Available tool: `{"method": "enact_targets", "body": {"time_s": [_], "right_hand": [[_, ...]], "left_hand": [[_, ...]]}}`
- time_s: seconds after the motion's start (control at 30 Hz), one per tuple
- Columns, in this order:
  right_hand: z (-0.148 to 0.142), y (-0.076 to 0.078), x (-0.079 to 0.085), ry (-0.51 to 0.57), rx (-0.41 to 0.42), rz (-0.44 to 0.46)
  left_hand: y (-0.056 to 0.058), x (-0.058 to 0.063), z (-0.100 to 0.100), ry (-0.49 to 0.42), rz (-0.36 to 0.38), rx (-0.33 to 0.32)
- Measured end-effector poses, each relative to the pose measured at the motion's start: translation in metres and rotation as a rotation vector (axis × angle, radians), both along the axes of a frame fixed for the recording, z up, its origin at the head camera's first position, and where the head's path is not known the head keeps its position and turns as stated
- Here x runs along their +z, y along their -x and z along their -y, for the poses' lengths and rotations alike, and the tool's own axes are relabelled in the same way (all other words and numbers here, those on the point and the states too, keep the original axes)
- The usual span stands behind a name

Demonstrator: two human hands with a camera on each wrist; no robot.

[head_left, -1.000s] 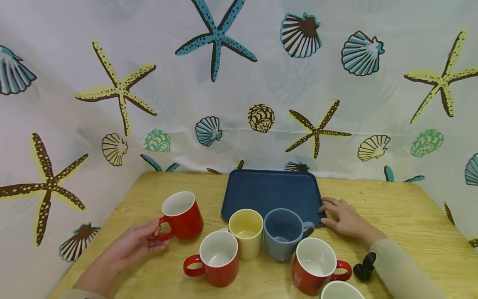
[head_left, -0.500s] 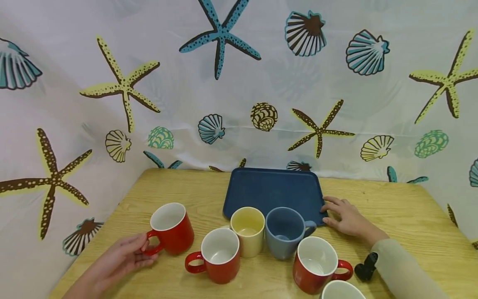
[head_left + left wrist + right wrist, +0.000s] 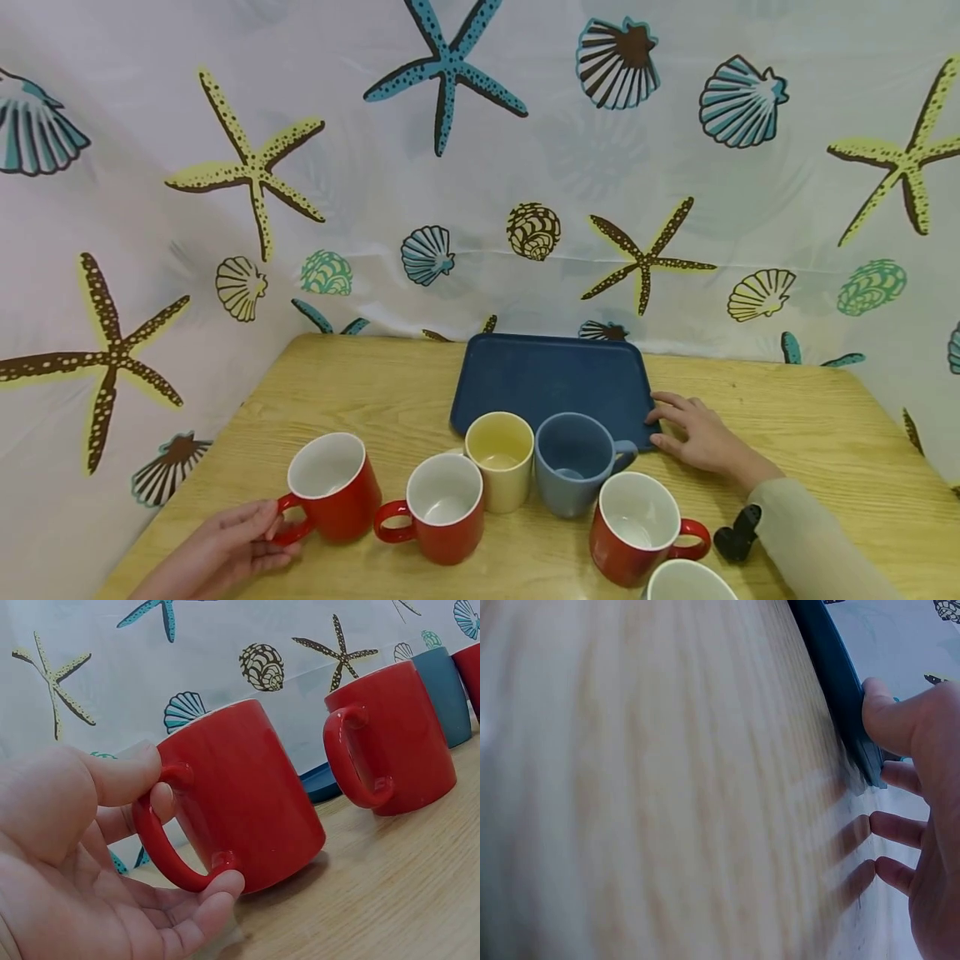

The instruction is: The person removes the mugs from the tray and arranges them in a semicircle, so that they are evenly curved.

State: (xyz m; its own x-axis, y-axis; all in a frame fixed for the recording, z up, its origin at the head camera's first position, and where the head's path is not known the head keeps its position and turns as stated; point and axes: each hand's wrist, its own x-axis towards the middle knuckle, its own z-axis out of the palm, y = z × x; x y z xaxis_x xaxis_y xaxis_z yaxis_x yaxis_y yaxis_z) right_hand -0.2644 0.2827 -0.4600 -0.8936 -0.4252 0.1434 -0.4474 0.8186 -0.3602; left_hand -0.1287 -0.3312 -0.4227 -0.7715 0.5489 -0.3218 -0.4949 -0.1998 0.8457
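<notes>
At the left, my left hand [image 3: 232, 542] holds a red mug [image 3: 351, 507] by its handle, thumb on top and fingers underneath. In the left wrist view this mug [image 3: 251, 795] leans a little, its base close to the wood; whether it touches cannot be told. A second red mug [image 3: 456, 533] stands just to its right, handle towards it. Across the table, my right hand [image 3: 701, 437] rests at the near right corner of a dark blue tray [image 3: 551, 375]. The right wrist view has the thumb on the tray's rim [image 3: 840, 690], fingers loosely bent.
A yellow mug [image 3: 508, 487] and a blue mug [image 3: 568, 496] stand side by side before the tray. Nearer are another red mug [image 3: 617, 550] and a partly cut-off mug [image 3: 688, 582]. A small black object [image 3: 738, 533] sits by the right sleeve [image 3: 813, 537]. Patterned cloth [image 3: 480, 192] hangs behind.
My left hand has drawn the red mug nearer and slightly left, alongside the second red mug. The right hand has kept its place at the tray's corner. The head view has shifted slightly.
</notes>
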Motion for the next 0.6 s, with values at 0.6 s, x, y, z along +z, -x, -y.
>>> {"method": "enact_targets", "body": {"time_s": [0.6], "right_hand": [[0.002, -0.003, -0.002, 0.005, 0.006, 0.020]], "left_hand": [[-0.047, -0.008, 0.012, 0.117, 0.103, -0.001]]}}
